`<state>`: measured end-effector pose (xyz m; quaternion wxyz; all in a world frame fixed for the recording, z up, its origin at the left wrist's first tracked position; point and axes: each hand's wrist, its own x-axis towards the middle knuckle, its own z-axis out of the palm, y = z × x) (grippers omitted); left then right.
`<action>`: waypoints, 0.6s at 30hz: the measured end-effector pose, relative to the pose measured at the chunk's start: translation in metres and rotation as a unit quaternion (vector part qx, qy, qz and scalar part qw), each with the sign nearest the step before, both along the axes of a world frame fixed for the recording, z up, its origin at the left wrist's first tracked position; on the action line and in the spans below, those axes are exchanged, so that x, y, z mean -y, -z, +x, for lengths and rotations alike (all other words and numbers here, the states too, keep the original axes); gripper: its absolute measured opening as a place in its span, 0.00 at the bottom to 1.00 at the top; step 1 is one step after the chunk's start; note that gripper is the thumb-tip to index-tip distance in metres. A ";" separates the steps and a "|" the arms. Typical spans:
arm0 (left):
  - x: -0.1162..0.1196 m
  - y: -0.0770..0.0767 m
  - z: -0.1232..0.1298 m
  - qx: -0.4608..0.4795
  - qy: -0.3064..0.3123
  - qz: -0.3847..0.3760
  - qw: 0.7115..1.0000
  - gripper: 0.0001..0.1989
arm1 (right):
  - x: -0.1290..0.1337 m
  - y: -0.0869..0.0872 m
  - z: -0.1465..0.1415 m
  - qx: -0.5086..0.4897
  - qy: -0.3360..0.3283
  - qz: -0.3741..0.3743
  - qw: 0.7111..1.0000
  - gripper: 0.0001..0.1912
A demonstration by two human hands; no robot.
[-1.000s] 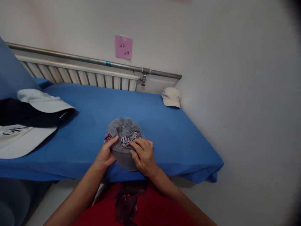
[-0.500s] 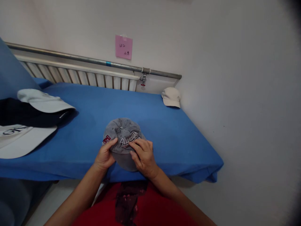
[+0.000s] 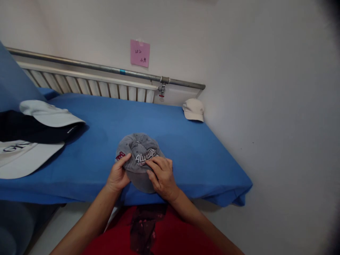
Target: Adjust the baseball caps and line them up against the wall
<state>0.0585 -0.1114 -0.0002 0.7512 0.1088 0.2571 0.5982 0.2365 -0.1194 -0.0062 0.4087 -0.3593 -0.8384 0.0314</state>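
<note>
A grey baseball cap (image 3: 138, 145) with white "Always" lettering and a red patch on its side is at the near edge of the blue-covered table, its brim towards me. My left hand (image 3: 118, 176) grips the cap's left side, thumb on top near the patch and the other fingers hidden underneath. My right hand (image 3: 163, 177) lies over the right front of the cap, its fingertips pressed on the lettering and the brim seam. Whether any right fingers reach under the brim I cannot tell.
On the left, white and dark caps (image 3: 45, 129) overlap in a pile. A cream cap (image 3: 193, 109) sits at the far right corner of the blue cloth (image 3: 212, 159). Behind run a radiator (image 3: 92, 86) and a metal pipe (image 3: 143, 75), below a pink note (image 3: 140, 53).
My left thumb has shifted slightly to the left on the cap, showing more of the fabric beside the lettering. My right hand stays nearly still.
</note>
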 end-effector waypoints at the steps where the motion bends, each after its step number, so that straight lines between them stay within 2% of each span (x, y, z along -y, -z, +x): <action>1: 0.000 0.001 0.000 -0.001 0.000 0.006 1.000 0.19 | 0.000 0.000 0.000 -0.001 -0.002 0.001 1.000 0.15; 9: 0.000 -0.003 0.000 0.001 -0.023 -0.028 0.999 0.15 | 0.000 0.000 0.000 -0.013 -0.011 0.010 1.000 0.15; 18: -0.004 -0.011 -0.006 -0.004 -0.045 -0.007 0.999 0.08 | 0.001 -0.001 0.000 -0.011 -0.002 0.004 1.000 0.15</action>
